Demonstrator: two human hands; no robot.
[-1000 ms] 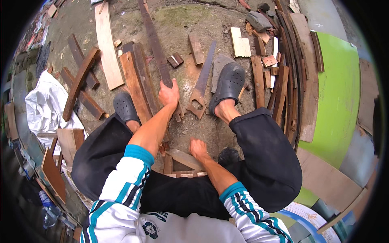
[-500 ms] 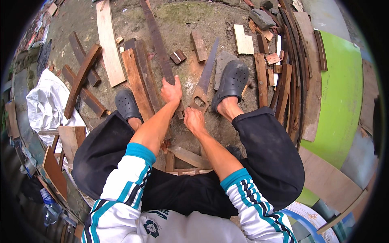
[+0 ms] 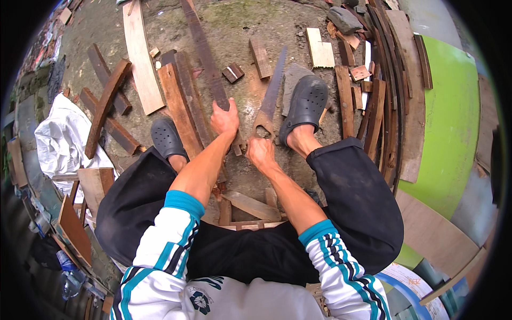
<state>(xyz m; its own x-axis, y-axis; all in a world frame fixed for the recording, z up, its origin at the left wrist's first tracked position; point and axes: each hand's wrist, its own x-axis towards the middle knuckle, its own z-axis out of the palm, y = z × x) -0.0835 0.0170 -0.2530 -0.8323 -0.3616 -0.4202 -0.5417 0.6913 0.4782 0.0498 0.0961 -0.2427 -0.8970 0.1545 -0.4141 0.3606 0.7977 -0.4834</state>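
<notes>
My left hand (image 3: 225, 118) is closed round the near part of a long dark wooden plank (image 3: 205, 53), which stretches away toward the far edge. Just right of it, my right hand (image 3: 261, 152) is closed on the lower part of the wooden handle of a handsaw (image 3: 273, 88). The saw lies on the ground with its blade pointing away from me, its tip far and slightly right. A short end of the plank shows beyond my left hand on the near side, close to my right fingers. A small dark wood block (image 3: 232, 73) lies between plank and blade.
My feet in dark clogs (image 3: 308, 101) stand either side. Brown wood strips (image 3: 178, 101) and a pale board (image 3: 141, 58) lie left, near a white sack (image 3: 64, 133). Long boards (image 3: 408, 106) and a green panel (image 3: 448, 122) line the right. A grey stone (image 3: 344, 20) sits far right.
My right hand has shifted slightly right and closed on the saw handle. My left hand stays on the plank, and the saw has barely moved.
</notes>
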